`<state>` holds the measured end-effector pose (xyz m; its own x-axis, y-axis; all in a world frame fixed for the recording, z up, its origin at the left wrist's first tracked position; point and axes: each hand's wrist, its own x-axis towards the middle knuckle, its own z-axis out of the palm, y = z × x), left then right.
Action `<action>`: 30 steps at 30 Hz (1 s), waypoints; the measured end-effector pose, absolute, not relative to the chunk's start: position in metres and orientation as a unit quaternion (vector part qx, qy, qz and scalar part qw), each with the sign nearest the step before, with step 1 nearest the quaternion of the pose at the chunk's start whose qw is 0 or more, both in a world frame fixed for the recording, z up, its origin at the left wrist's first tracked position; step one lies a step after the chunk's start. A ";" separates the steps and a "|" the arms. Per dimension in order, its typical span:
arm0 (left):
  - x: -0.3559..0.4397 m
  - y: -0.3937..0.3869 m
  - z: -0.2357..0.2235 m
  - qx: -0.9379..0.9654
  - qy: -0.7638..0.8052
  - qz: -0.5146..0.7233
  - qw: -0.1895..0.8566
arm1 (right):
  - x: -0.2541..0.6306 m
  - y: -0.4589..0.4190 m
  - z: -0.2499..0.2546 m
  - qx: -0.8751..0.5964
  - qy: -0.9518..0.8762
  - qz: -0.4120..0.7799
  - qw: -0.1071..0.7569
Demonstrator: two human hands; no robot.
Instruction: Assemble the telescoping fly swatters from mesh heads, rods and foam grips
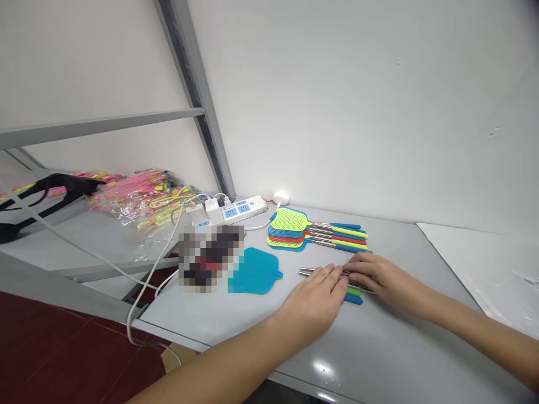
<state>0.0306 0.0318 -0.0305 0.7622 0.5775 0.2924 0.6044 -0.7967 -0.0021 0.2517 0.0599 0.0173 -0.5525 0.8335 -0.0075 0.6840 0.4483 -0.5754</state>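
Several silver metal rods (306,271) lie on the grey table, partly hidden under my hands. My left hand (316,294) is curled over them palm down; green and blue handle grips (352,299) stick out past it. My right hand (373,273) is closed over the rods' right part, beside the left hand. To the left lies a blue fly swatter head (257,270), with a green edge showing beneath. Behind my hands are several assembled fly swatters (290,220) in yellow, blue and red, overlapping, with handles pointing right.
A white power strip (244,207) with plugs and cables sits at the back left, near a pixelated item (210,258). White sheeting (475,264) covers the right side. Plastic bags of colourful items (147,196) lie on the left shelf, behind a metal frame (202,101).
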 end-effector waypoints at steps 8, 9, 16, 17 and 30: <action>0.027 0.033 -0.019 -0.943 -0.318 -0.101 0.013 | 0.259 0.052 0.021 -0.444 -0.832 0.310 0.119; 0.027 0.033 -0.017 -0.942 -0.320 -0.105 0.011 | 0.259 0.051 0.021 -0.445 -0.832 0.312 0.116; 0.028 0.038 -0.026 -0.940 -0.315 -0.129 -0.003 | 0.258 0.045 0.022 -0.457 -0.828 0.300 0.121; 0.028 0.039 -0.027 -0.940 -0.315 -0.132 -0.004 | 0.259 0.043 0.022 -0.461 -0.829 0.294 0.121; 0.025 0.050 -0.021 -0.925 -0.357 -0.131 -0.010 | 0.266 0.047 0.004 -0.491 -0.829 0.210 0.165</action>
